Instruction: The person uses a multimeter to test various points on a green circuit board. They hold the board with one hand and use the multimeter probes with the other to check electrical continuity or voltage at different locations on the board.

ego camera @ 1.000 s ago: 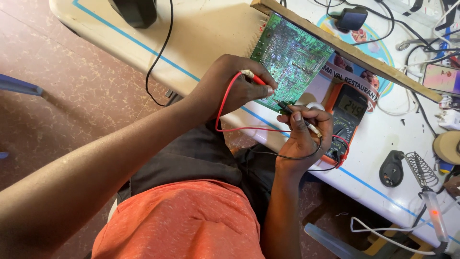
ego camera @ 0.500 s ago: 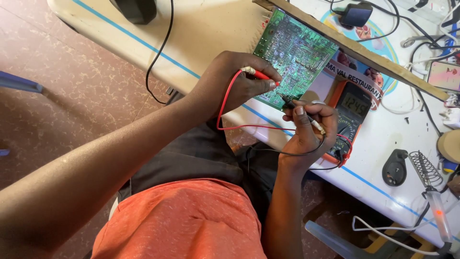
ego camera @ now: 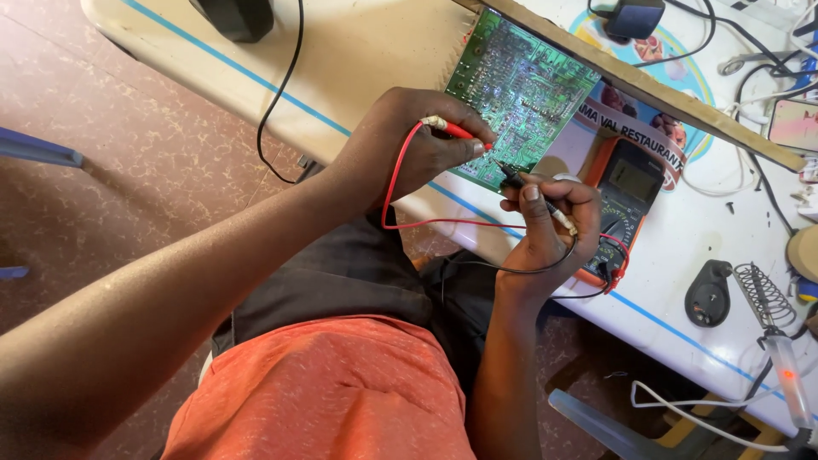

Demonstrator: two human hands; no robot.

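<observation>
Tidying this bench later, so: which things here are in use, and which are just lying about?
In use:
left hand with red probe
right hand with black probe
green circuit board
orange multimeter

Lying about:
soldering iron
coil stand
black adapter

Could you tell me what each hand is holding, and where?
Left hand: red probe, near its tip. Right hand: black probe, mid-shaft, pen-style.

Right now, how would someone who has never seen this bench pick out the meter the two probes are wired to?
Start at the white table with blue edge stripes. Beside the green circuit board leaning at its front, just past the right hand, lies the multimeter. It alone has an orange casing, a grey screen and a round dial.
</observation>
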